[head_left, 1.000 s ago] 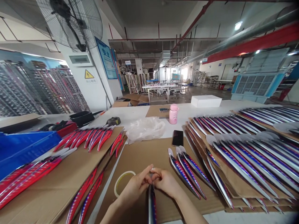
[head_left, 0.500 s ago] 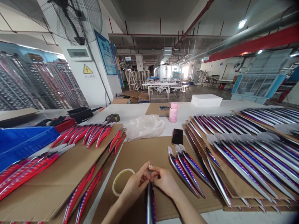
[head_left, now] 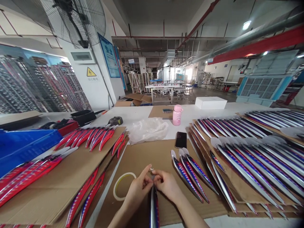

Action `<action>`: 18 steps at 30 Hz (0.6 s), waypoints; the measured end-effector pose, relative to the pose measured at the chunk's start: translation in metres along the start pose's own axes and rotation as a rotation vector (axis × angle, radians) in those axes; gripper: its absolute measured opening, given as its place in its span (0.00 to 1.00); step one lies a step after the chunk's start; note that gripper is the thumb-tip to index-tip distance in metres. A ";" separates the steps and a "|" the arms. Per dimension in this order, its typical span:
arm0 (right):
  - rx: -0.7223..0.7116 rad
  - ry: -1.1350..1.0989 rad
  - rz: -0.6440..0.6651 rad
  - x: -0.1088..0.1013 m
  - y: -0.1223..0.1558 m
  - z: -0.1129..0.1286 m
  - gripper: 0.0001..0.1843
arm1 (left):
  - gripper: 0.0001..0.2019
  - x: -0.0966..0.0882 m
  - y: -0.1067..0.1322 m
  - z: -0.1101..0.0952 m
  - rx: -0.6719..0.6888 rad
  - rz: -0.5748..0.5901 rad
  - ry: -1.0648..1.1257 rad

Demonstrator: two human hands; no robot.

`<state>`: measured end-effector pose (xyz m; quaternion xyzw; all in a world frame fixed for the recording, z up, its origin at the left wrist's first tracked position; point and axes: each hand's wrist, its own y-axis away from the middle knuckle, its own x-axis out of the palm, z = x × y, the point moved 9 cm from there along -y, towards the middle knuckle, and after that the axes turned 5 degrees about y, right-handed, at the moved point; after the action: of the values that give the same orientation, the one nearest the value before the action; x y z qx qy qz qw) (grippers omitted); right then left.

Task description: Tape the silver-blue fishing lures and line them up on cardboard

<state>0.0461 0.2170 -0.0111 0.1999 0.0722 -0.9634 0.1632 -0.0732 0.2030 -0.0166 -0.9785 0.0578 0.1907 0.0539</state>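
A long silver, blue and red fishing lure (head_left: 154, 209) lies lengthwise toward me on a cardboard sheet (head_left: 147, 155). My left hand (head_left: 139, 188) and my right hand (head_left: 167, 185) meet at its far tip, fingers pinched closed around the tip. What the fingertips pinch there is too small to make out. Three similar lures (head_left: 190, 175) lie just right of my right hand. A roll of clear tape (head_left: 123, 190) rests on the cardboard just left of my left hand.
Red lures (head_left: 95, 137) lie on cardboard at left beside a blue crate (head_left: 23, 147). Stacked cardboard with several silver-blue lures (head_left: 256, 161) fills the right. A phone (head_left: 180, 139), a plastic bag (head_left: 148, 129), a pink bottle (head_left: 176, 115) and a white box (head_left: 210, 103) sit farther back.
Both hands stay pinched at the lure's tip with small finger shifts. The view has shifted slightly; nothing else moved.
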 end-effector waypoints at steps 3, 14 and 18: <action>-0.006 0.005 -0.009 0.000 0.000 0.000 0.19 | 0.31 -0.001 0.003 0.003 -0.006 -0.072 0.019; 0.007 -0.035 -0.029 0.001 -0.001 -0.008 0.21 | 0.18 -0.025 0.002 -0.013 -0.089 -0.091 0.161; 0.021 -0.025 -0.038 0.002 -0.001 -0.010 0.21 | 0.14 -0.025 0.003 -0.016 -0.107 -0.046 0.138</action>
<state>0.0479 0.2200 -0.0211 0.1880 0.0639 -0.9695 0.1439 -0.0906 0.2000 0.0078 -0.9918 0.0286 0.1242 0.0018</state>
